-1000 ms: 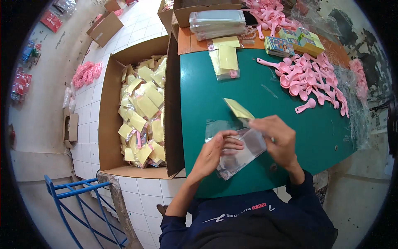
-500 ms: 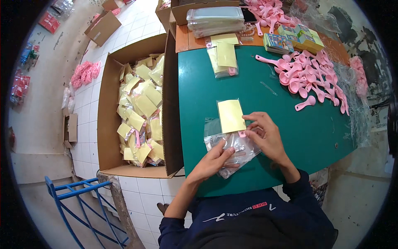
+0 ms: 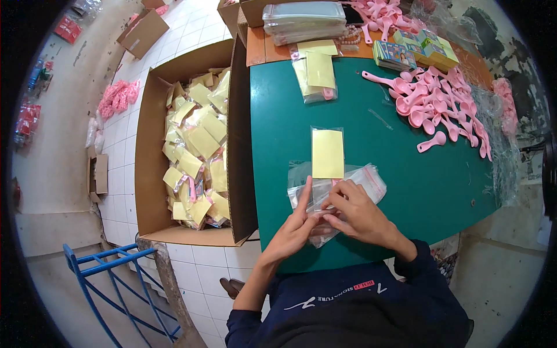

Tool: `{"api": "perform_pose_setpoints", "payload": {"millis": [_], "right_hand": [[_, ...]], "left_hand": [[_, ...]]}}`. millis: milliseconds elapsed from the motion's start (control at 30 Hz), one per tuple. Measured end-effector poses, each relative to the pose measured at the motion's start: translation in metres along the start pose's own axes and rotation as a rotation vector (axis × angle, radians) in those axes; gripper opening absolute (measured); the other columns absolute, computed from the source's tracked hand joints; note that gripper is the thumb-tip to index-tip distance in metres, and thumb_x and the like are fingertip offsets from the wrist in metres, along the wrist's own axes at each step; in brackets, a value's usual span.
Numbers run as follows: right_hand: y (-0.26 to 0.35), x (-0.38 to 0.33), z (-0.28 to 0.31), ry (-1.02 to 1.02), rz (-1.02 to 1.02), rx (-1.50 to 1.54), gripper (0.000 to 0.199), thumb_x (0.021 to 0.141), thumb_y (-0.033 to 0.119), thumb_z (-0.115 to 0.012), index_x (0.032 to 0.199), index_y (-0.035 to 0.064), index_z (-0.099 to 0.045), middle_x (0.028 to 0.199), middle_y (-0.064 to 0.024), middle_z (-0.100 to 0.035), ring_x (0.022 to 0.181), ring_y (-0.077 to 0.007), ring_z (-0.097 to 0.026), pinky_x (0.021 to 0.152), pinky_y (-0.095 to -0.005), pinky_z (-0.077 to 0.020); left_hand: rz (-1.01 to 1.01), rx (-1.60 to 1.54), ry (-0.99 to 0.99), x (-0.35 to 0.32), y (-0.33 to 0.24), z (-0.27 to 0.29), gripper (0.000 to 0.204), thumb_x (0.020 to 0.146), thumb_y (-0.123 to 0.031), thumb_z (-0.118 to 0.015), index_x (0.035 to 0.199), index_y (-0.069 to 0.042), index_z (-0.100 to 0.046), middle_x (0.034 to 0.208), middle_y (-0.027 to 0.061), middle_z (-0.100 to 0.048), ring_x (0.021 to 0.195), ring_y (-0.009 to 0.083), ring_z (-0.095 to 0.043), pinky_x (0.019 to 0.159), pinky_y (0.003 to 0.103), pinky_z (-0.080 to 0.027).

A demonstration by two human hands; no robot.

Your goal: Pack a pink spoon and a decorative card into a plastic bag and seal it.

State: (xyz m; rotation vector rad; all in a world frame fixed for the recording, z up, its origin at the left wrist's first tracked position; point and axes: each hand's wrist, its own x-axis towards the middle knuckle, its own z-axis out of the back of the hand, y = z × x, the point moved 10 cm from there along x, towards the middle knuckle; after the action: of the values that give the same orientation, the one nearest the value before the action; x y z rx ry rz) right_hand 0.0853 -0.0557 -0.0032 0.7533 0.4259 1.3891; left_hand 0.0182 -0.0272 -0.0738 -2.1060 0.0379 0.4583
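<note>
A clear plastic bag (image 3: 327, 134) holding a yellow card (image 3: 328, 155) lies before me on the green table, its lower end between my hands. A bit of pink spoon (image 3: 335, 181) shows under the card's lower edge. My left hand (image 3: 293, 232) stretches its index finger along the bag's left side, while its thumb presses at the bag's lower end. My right hand (image 3: 361, 213) has its fingers bent and pinched on that same end, close to the left thumb. More clear bags (image 3: 371, 181) lie loosely stacked beneath both hands.
Pink measuring spoons (image 3: 432, 104) lie heaped at the right, near small printed card stacks (image 3: 395, 55). Filled bags (image 3: 319, 72) rest at the table's far edge, below a stack of clear sleeves (image 3: 304, 20). On the left stands a large cardboard box (image 3: 152, 145) of filled bags.
The bag with the yellow card now lies straighter and slightly to the right. My right hand has moved from the card's lower right corner down to the bag's lower end, meeting my left thumb.
</note>
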Motion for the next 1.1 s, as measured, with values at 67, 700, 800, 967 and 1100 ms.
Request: {"api": "perform_pose_setpoints", "payload": {"millis": [67, 700, 800, 967, 1100], "right_hand": [[-0.004, 0.001, -0.001, 0.021, -0.009, 0.018, 0.022, 0.074, 0.016, -0.064, 0.089, 0.0029, -0.055, 0.091, -0.0119, -0.048, 0.088, -0.028, -0.048, 0.075, -0.0389, -0.0386], [0.018, -0.007, 0.001, 0.182, 0.103, -0.053, 0.015, 0.073, 0.015, -0.062, 0.08, 0.0077, -0.051, 0.08, -0.0066, -0.046, 0.083, -0.023, -0.048, 0.074, -0.0366, -0.0348], [0.018, -0.012, 0.003, 0.225, 0.209, 0.014, 0.015, 0.074, 0.016, -0.062, 0.081, 0.0088, -0.051, 0.08, -0.0059, -0.046, 0.084, -0.0225, -0.048, 0.076, -0.0362, -0.0338], [-0.056, -0.047, 0.127, 0.088, 0.205, 0.565, 0.012, 0.076, 0.014, -0.062, 0.081, 0.0059, -0.054, 0.08, -0.0046, -0.055, 0.073, -0.0208, -0.052, 0.066, -0.0303, -0.0415], [-0.18, -0.163, 0.3, -0.632, -0.557, -0.749, 0.029, 0.083, 0.01, -0.05, 0.109, -0.0014, -0.049, 0.092, -0.016, -0.058, 0.082, -0.0284, -0.057, 0.074, -0.0363, -0.0448]], "left_hand": [[-0.2, 0.491, -0.082, 0.002, -0.019, 0.002, 0.072, 0.085, 0.002, -0.034, 0.141, -0.013, 0.008, 0.124, 0.0208, -0.046, 0.099, 0.0225, -0.056, 0.08, 0.031, -0.047], [-0.272, 0.464, -0.213, 0.008, -0.017, 0.007, 0.076, 0.084, -0.003, -0.039, 0.139, -0.009, 0.012, 0.096, 0.0216, -0.06, 0.07, 0.0256, -0.059, 0.071, 0.037, -0.045], [-0.107, 0.492, -0.223, 0.011, -0.014, 0.005, 0.075, 0.085, 0.0, -0.039, 0.14, -0.013, 0.009, 0.102, 0.021, -0.059, 0.073, 0.0137, -0.058, 0.068, 0.027, -0.045], [-0.09, 0.102, -0.172, 0.016, -0.01, 0.01, 0.056, 0.09, -0.001, -0.028, 0.14, -0.011, -0.006, 0.114, 0.025, -0.052, 0.087, 0.0205, -0.061, 0.075, 0.03, -0.05], [-0.046, 0.108, -0.067, 0.018, -0.015, 0.004, 0.031, 0.091, 0.0, -0.027, 0.12, -0.001, -0.04, 0.105, 0.0196, -0.058, 0.098, 0.0222, -0.059, 0.081, 0.029, -0.049]]}}
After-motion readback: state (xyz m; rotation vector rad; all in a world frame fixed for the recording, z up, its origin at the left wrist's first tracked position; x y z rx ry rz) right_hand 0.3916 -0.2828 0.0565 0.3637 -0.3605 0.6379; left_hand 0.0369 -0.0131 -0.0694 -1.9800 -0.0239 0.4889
